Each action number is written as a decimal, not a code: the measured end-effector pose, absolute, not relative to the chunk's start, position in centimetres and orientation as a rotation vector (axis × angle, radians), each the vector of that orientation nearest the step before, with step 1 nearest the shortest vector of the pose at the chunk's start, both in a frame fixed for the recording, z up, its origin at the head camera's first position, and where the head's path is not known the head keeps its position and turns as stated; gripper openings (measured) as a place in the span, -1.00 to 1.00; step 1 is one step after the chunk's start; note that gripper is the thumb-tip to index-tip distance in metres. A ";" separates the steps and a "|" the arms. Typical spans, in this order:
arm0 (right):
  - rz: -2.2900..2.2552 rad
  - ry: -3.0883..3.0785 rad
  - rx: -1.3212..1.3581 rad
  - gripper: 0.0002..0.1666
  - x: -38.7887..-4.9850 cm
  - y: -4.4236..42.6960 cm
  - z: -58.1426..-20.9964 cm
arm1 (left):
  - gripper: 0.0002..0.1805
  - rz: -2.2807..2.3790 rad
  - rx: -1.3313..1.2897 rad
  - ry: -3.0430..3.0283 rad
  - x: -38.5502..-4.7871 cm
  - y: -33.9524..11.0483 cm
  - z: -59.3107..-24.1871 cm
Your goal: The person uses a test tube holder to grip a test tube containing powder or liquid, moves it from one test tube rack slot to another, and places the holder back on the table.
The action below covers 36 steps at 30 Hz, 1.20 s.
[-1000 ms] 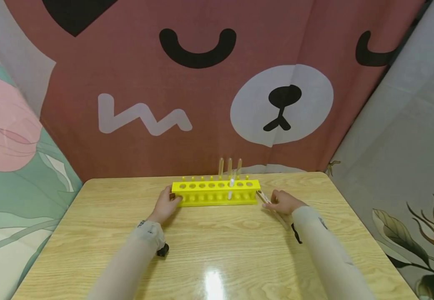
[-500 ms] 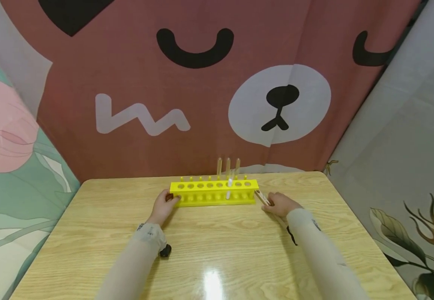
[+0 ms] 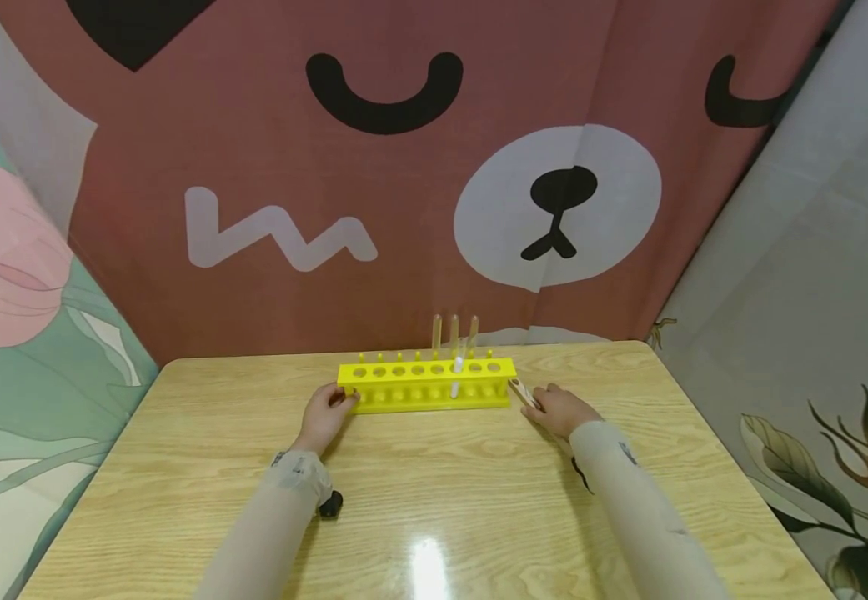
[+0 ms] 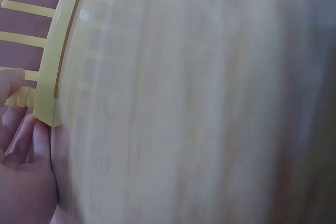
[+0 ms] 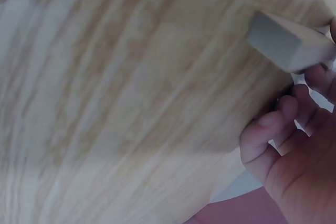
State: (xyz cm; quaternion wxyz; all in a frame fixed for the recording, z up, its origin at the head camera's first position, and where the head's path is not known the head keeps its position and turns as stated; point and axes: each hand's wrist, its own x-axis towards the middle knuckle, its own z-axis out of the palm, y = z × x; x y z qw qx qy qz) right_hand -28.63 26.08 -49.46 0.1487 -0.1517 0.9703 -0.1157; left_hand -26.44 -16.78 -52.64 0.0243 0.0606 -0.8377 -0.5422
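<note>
- Yellow rack (image 3: 411, 407), one, long: set crosswise at the far part of the table; eight round holes along its top bar, short pegs (image 3: 379, 357) in a row behind.
- Tubes (image 3: 454, 330), three, see-through: side by side at the back of the rack, right of its middle, rounded ends up.
- White piece (image 3: 454, 389), one: at the sixth hole from the left, showing above and below the top bar; too small to identify.
- Left hand (image 3: 323, 417): gripping the left end of the rack, thumb in front; fingers against the frame in the left wrist view.
- Wooden stick (image 3: 521, 390), one: slanted, far end just beside the right end of the rack; whether they touch cannot be told. Squared end visible in the right wrist view.
- Right hand (image 3: 563, 413): holding the wooden stick, fingers curled.
- Sleeves (image 3: 264, 525), two, pale; black item (image 3: 331, 505) at the left cuff, black strap (image 3: 579, 475) at the right.
- Table (image 3: 388, 475): light wood grain, rounded far corners, patch of glare towards the front.
- Backcloth (image 3: 291, 142): reddish brown, bear face print.
- Side cloths (image 3: 13, 283), two: plant prints.
</note>
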 end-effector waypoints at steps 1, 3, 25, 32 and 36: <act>-0.329 2.795 -0.437 -0.64 -28.6 26.1 -49.5 | -0.68 -1.672 0.187 -2.591 -26.3 -16.7 -52.6; -0.316 2.810 -0.441 -0.64 -28.5 26.1 -49.7 | -0.71 -1.666 0.189 -2.584 -26.2 -16.6 -52.5; -0.292 2.950 -0.490 -0.59 -28.5 26.2 -51.0 | -0.63 -1.611 0.191 -2.588 -26.2 -16.5 -52.9; -0.323 2.954 -0.405 -0.59 -28.6 26.1 -51.2 | -0.61 -1.595 0.177 -2.597 -26.1 -16.6 -52.9; -0.347 2.961 -0.381 -0.59 -28.6 26.1 -51.1 | -0.61 -1.596 0.169 -2.604 -26.2 -16.7 -52.9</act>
